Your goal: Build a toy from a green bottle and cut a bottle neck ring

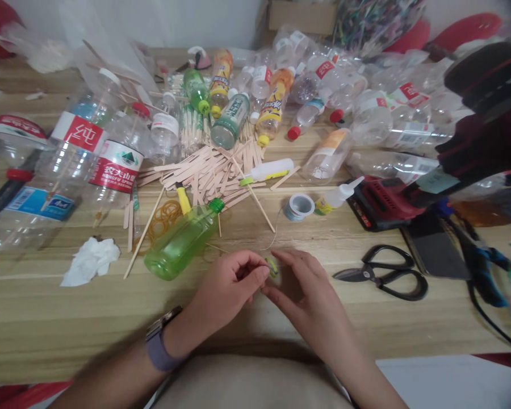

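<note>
- A wooden table (289, 329) with pale, streaky grain carried the things.
- Flat wooden sticks (208, 170) lay in a loose heap near its middle.
- A green bottle (181, 244) lay on its side beside tan rubber bands (164, 220).
- Crumpled white tissue (91, 260) lay to the left.
- A small spool (298, 208) stood near a nozzle-topped bottle (333, 199).
- Black scissors (366, 274) lay near a dark phone (436, 244).
- Clear plastic bottles (370, 119) crowded the back.
</note>
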Demonstrator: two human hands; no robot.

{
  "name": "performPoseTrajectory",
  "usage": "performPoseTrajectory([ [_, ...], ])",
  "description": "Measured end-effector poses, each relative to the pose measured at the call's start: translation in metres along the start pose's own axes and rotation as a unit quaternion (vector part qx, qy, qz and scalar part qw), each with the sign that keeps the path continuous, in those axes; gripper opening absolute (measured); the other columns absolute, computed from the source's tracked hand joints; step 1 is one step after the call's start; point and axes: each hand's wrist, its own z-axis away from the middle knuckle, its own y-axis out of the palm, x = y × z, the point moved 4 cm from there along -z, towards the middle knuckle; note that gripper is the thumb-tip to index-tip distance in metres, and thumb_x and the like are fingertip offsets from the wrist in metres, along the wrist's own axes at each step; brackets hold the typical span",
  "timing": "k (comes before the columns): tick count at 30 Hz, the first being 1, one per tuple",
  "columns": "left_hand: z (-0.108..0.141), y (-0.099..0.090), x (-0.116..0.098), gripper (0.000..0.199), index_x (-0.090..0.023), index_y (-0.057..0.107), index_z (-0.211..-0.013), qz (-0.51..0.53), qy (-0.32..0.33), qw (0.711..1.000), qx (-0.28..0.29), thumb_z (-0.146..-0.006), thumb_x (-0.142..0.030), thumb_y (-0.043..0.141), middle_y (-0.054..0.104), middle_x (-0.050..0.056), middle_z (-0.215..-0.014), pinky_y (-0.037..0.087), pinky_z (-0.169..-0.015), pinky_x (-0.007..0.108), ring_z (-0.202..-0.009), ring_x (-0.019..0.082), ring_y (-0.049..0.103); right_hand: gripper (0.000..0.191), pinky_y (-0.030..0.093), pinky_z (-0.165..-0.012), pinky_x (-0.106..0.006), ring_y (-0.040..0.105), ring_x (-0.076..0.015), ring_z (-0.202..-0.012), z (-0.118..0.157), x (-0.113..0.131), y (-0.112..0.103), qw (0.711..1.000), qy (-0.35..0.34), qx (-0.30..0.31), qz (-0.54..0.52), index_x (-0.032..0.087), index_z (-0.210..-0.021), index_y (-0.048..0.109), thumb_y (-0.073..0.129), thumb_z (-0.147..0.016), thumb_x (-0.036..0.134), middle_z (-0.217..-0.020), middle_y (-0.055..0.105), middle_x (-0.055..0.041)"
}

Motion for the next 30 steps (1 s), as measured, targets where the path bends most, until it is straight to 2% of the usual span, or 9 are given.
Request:
performPoseTrajectory([
  [5, -0.001, 0.000, 0.001, 0.021, -0.018, 0.065, -0.083, 0.001, -0.004, 1.000, -0.009, -0.083, -0.038, 0.060, 0.055, -0.005, -0.062, 0.036, -0.049, 0.024, -0.052, 0.010, 0.046, 0.019, 0.049, -0.078, -0.034, 0.060, -0.0200, -0.092, 0.003, 0.017, -0.018, 0.994, -0.054, -0.079, 0.045, 0.025, -0.114, 0.062, 0.064, -0.095, 0.022, -0.099, 0.063, -0.0041],
  [8, 0.000, 0.001, 0.001, 0.021, -0.019, 0.065, -0.081, 0.015, -0.009, 1.000, -0.006, -0.083, -0.039, 0.061, 0.052, -0.006, -0.060, 0.033, -0.048, 0.023, -0.051, 0.010, 0.044, 0.011, 0.044, -0.076, -0.033, 0.056, -0.0180, -0.086, 0.003, 0.024, -0.024, 0.989, -0.082, -0.104, 0.066, 0.024, -0.104, 0.065, 0.061, -0.096, 0.017, -0.094, 0.060, -0.0027],
  [14, 0.000, 0.002, 0.001, 0.020, -0.019, 0.064, -0.079, 0.022, -0.018, 1.000, -0.010, -0.080, -0.038, 0.062, 0.049, -0.007, -0.056, 0.030, -0.045, 0.022, -0.049, 0.009, 0.041, 0.013, 0.039, -0.075, -0.033, 0.055, -0.0168, -0.083, 0.004, 0.034, -0.020, 0.987, -0.113, -0.096, 0.061, 0.020, -0.103, 0.067, 0.059, -0.097, 0.012, -0.090, 0.061, -0.0028],
  [19, -0.003, 0.005, 0.006, 0.022, -0.019, 0.061, -0.077, 0.091, -0.054, 0.994, 0.002, -0.078, -0.041, 0.063, 0.048, -0.008, -0.052, 0.028, -0.040, 0.020, -0.044, 0.008, 0.040, 0.012, 0.036, -0.072, -0.034, 0.054, -0.0176, -0.078, 0.006, 0.042, -0.017, 0.985, -0.139, -0.079, 0.069, 0.020, -0.102, 0.069, 0.058, -0.099, 0.016, -0.085, 0.067, -0.0028],
  [30, -0.001, 0.007, 0.006, 0.021, -0.020, 0.061, -0.072, 0.187, -0.103, 0.976, 0.029, -0.081, -0.037, 0.065, 0.046, -0.009, -0.043, 0.026, -0.038, 0.019, -0.037, 0.007, 0.037, 0.012, 0.034, -0.067, -0.035, 0.052, -0.0200, -0.072, 0.007, 0.038, -0.010, 0.981, -0.106, -0.093, 0.129, 0.020, -0.103, 0.069, 0.059, -0.100, 0.024, -0.077, 0.063, -0.0040],
])
